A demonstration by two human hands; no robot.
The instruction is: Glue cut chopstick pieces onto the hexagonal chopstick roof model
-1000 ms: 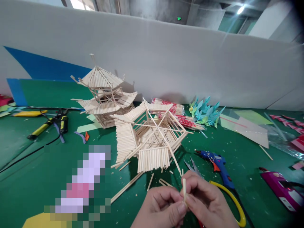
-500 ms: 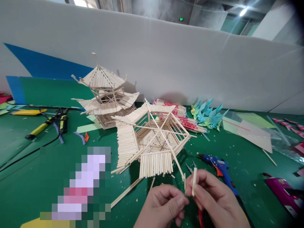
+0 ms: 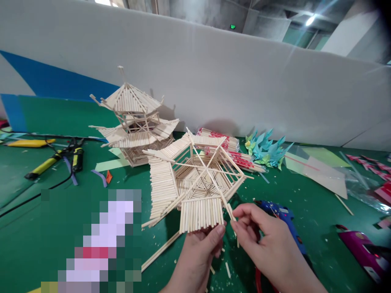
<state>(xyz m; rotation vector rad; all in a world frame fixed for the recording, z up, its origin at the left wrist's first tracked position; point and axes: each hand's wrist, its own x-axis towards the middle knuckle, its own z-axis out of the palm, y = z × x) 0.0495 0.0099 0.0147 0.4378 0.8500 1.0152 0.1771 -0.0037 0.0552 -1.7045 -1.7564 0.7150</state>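
In front of me stands a six-sided model roof [image 3: 163, 185] of pale wooden sticks, partly covered with rows of short sticks. My left hand [image 3: 198, 254] reaches under its front roof panel [image 3: 201, 214], thumb at the panel's lower right corner and fingers beneath, mostly hidden. Just right of that panel, my right hand [image 3: 262, 240] pinches a short wooden stick [image 3: 231, 212] between thumb and fingertips. The stick lies close along a slanting long stick of the frame; whether they touch I cannot tell.
A finished stick pagoda [image 3: 134, 118] stands behind left. A blue glue gun [image 3: 282, 215] lies by my right hand, with red-handled pliers [image 3: 258, 278] beneath it. Packs of sticks [image 3: 241, 158] and blue folded paper [image 3: 269, 150] sit behind. Yellow-handled tools [image 3: 45, 165] lie left.
Both hands have moved forward to the model. My left hand has taken hold of the front panel; my right hand has carried the short stick to the panel's right edge.
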